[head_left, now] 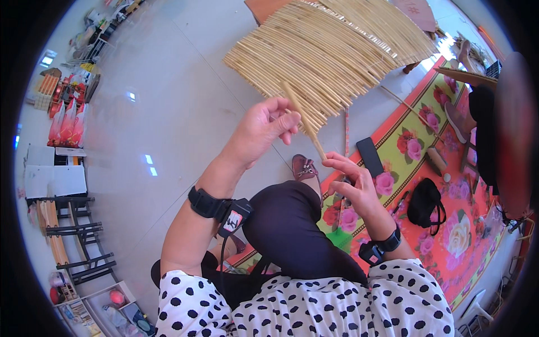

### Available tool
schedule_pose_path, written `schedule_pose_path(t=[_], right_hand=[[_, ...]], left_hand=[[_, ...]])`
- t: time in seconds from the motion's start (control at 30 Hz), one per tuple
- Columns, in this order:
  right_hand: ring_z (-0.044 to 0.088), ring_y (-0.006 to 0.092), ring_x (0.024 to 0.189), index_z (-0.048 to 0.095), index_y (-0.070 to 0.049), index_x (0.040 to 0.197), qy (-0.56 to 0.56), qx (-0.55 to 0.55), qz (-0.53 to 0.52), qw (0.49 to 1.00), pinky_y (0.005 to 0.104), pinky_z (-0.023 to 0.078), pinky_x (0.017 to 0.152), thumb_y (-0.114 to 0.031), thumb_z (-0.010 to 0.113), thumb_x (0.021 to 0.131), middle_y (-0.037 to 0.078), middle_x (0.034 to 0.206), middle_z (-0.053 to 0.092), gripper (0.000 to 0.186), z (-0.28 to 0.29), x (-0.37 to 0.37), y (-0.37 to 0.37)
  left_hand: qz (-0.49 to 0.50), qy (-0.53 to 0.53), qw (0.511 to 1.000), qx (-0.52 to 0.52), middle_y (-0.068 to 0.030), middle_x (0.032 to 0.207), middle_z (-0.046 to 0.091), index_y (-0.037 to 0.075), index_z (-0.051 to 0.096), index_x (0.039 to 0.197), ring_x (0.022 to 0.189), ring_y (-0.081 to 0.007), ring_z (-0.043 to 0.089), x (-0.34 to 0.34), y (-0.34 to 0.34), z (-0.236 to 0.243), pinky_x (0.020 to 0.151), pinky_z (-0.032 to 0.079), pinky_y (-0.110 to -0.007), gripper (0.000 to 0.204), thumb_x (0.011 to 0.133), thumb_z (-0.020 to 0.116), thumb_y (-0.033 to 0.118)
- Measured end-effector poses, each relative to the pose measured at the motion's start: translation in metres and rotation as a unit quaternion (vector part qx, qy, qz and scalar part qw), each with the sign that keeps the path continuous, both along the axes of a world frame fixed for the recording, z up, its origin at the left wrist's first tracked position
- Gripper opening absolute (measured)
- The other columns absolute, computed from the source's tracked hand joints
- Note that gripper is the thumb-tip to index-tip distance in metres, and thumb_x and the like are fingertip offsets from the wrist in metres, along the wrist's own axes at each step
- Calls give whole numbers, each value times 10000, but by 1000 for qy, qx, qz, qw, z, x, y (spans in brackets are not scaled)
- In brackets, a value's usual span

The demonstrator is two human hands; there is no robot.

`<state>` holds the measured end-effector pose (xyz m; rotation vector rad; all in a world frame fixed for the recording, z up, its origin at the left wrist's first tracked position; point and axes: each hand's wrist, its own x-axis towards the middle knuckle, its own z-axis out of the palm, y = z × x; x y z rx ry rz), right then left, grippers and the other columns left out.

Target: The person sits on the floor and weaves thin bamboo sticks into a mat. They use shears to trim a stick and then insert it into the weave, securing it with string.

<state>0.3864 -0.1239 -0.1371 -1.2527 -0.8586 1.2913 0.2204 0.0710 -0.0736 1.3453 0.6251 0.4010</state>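
Note:
My left hand [266,128] is closed around a pale yellow reed stalk [314,140], thumb and fingers pinching its middle. The stalk slants from upper left to lower right. At its lower end are the fingertips of my right hand [356,182], which seem to touch it; the thumb stands apart from the fingers. Beyond both hands lies a mat of similar stalks [303,53], laid side by side in a fan and joined by stitched lines. The held stalk overlaps the mat's near edge in this view.
A red and green floral mat [432,247] covers the floor at right, bearing a dark phone [369,157], a black cloth item [425,203] and a wooden-handled tool [436,160]. Another person's leg [482,121] is at far right. Folded stools [76,238] and shelf goods line the left.

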Motion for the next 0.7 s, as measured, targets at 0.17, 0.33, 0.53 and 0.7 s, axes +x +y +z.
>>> schedule_pose_path(t=[0.17,0.33,0.53,0.7], right_hand=[[611,107,851,642,41,1150,-8,-13,-10,1000,240,501,728,-40,580,819,123,1264,570,347,-18,4,28],[538,25,648,659,-8,1123,18,-87,-135,987,179,427,613,-105,575,927,-13,869,642,235,-50,18,52],[542,18,701,652,1,1109,186,-96,-65,976,171,425,624,-104,596,933,-3,902,657,213,-73,22,61],[531,13,700,654,-9,1111,137,-130,-43,981,171,414,616,-106,618,926,-12,881,650,212,-78,23,61]], left_hand=[[87,12,996,-7,-36,820,606,18,632,1036,673,-91,545,-8,20,-28,626,458,-217,188,962,611,189],[138,-85,973,-162,-46,812,613,14,631,1045,665,-107,543,-24,43,-79,660,472,-251,186,970,594,180],[154,-159,953,-207,-69,841,624,-1,624,1068,697,-139,544,-29,53,-106,746,491,-299,202,974,579,173],[149,-164,956,-195,-84,879,632,-6,615,1088,715,-150,542,-23,54,-107,775,492,-315,205,971,573,157]])
